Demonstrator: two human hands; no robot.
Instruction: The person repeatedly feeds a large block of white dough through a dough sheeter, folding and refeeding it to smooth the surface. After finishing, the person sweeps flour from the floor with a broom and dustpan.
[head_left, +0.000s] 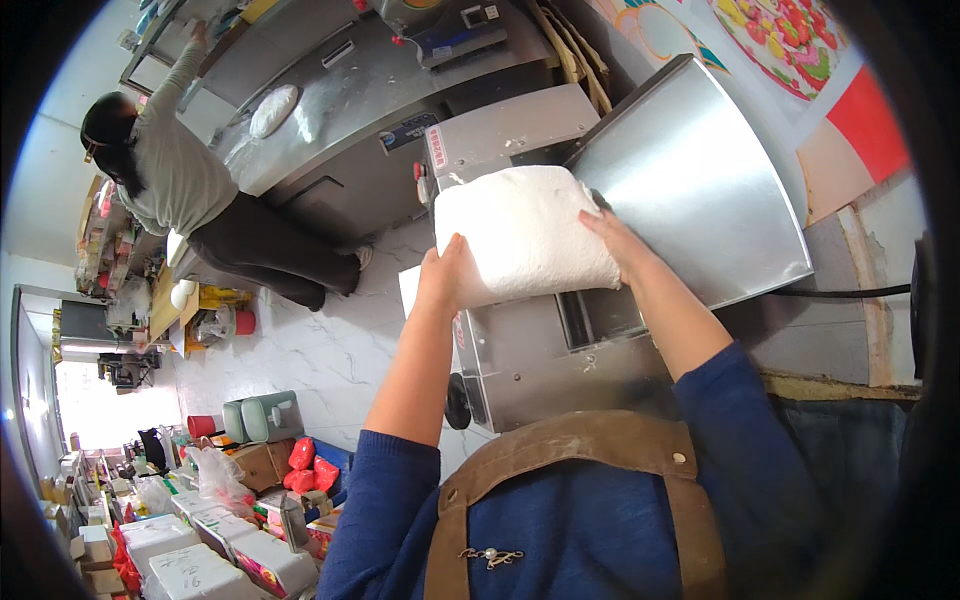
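Note:
A thick, folded slab of white dough (525, 229) spans the space between my two hands. My left hand (444, 271) grips its left edge, thumb on top. On the opposite edge, my right hand (616, 241) holds the slab near its corner, with the thumb over the surface. Beneath the dough is a stainless-steel dough-rolling machine (525, 375), and the slab covers its middle. A dark slot (576, 321) in the machine shows just below the dough. To the right slopes the machine's wide, shiny metal chute (697, 187), close to my right hand.
Another person (180, 172) stands at upper left, reaching to a shelf. Dough (274, 111) lies on the steel worktable (330, 97). A black cable (840, 290) runs right from the chute. White foam boxes (202, 574) and green bins (270, 416) stand at lower left.

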